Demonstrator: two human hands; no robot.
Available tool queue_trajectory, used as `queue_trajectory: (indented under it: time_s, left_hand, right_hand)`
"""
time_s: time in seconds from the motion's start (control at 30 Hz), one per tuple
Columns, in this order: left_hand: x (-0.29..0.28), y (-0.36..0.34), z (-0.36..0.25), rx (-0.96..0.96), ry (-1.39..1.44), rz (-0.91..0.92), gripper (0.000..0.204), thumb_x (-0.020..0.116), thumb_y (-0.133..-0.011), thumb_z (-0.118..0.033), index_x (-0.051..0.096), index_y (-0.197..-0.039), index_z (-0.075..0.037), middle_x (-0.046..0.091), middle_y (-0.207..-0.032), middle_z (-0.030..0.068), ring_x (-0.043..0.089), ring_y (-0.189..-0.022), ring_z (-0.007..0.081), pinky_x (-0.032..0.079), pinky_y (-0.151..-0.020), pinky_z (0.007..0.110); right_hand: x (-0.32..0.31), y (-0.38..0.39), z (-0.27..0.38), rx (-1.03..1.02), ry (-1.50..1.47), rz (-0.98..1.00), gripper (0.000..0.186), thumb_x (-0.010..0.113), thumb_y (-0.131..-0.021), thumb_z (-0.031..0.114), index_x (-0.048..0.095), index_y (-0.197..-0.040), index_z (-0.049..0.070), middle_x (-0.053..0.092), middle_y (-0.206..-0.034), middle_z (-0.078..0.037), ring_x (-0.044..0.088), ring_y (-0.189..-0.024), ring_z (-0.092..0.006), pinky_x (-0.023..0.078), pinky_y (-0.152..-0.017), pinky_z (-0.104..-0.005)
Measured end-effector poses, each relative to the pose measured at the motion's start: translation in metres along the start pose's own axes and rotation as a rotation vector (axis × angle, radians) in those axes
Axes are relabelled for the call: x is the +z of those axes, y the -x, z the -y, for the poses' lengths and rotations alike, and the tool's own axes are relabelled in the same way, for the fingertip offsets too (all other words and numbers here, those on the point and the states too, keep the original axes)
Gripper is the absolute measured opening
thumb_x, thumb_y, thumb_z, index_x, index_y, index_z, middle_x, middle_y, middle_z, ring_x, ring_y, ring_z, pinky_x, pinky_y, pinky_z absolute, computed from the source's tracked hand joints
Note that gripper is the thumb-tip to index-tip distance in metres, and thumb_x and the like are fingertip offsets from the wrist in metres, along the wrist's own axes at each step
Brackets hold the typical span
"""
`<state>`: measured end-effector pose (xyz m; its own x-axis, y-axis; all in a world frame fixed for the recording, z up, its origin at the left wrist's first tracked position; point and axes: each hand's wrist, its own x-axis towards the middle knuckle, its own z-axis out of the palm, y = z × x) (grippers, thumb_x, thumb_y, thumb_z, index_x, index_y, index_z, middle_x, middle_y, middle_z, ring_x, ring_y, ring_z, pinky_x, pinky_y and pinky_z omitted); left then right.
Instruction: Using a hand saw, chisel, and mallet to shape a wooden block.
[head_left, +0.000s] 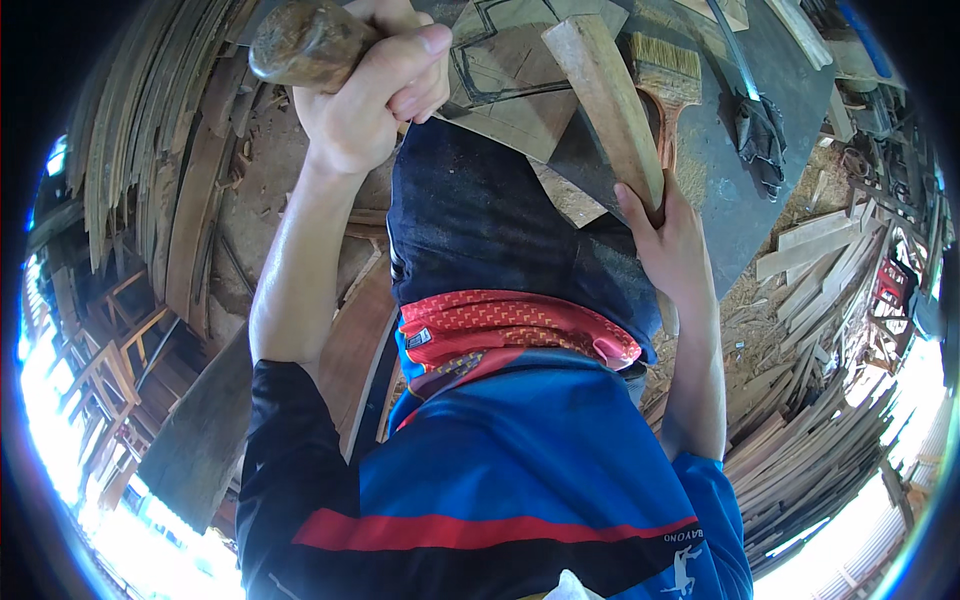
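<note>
Wood scraps litter the workshop all round. His left hand [365, 95] is clenched on a mallet [305, 42] at eleven o'clock, his right hand [668, 245] gripping a wooden handle [610, 105] at one o'clock over the marked board [510, 80] — a glancing blow could catch those fingers or spoil the lines.

Between the left hand [365, 90], closed round a wooden handle [305, 40], and the right hand [672, 240], gripping a wooden mallet [608, 105], lay the marked wooden board [510, 90], bare across its middle, so there was room to pass there. A paintbrush [668, 85] lay just beside the mallet, crowding the right side. Farther right the dark tabletop [720, 190] was open up to a dark glove [760, 140]. Stacked planks [830, 400] hemmed in the right, leaning boards [150, 170] the left.
</note>
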<state>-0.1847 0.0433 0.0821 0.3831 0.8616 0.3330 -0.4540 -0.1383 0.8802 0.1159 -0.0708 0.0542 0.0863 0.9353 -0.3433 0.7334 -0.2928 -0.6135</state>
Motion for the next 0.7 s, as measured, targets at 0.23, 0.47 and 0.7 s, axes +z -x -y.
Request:
queue_trajectory:
  time_s: [0.23, 0.47, 0.7]
  left_hand:
    - [0.0, 0.002, 0.001, 0.003, -0.046, -0.01, 0.027, 0.048, -0.097, -0.003, 0.038, -0.072, -0.01, 0.039, -0.056, 0.0009, 0.033, -0.048, 0.0112, 0.029, -0.045, 0.029]
    - [-0.002, -0.001, 0.006, -0.003, 0.012, 0.026, 0.027, 0.052, -0.097, -0.002, 0.039, -0.073, -0.008, 0.039, -0.057, 0.0008, 0.033, -0.048, 0.011, 0.028, -0.045, 0.029]
    - [0.006, -0.026, 0.05, 0.419, 0.658, 0.141, 0.027, 0.06, -0.095, 0.0, 0.045, -0.074, -0.007, 0.045, -0.055, 0.0, 0.041, -0.043, 0.0094, 0.034, -0.041, 0.028]
  right_hand:
    - [0.002, -0.001, -0.002, -0.026, 0.024, -0.008, 0.056, 0.064, -0.096, 0.048, 0.055, -0.112, -0.004, 0.066, -0.083, -0.035, 0.066, -0.087, -0.053, 0.052, -0.073, -0.0543]
    - [-0.002, -0.001, 0.002, 0.019, -0.001, 0.023, 0.057, 0.064, -0.096, 0.048, 0.055, -0.113, -0.005, 0.066, -0.08, -0.034, 0.066, -0.086, -0.0528, 0.052, -0.073, -0.0546]
    - [-0.002, -0.001, 0.003, 0.083, -0.024, 0.056, 0.059, 0.066, -0.095, 0.047, 0.056, -0.114, -0.007, 0.066, -0.076, -0.033, 0.068, -0.082, -0.0504, 0.052, -0.07, -0.0528]
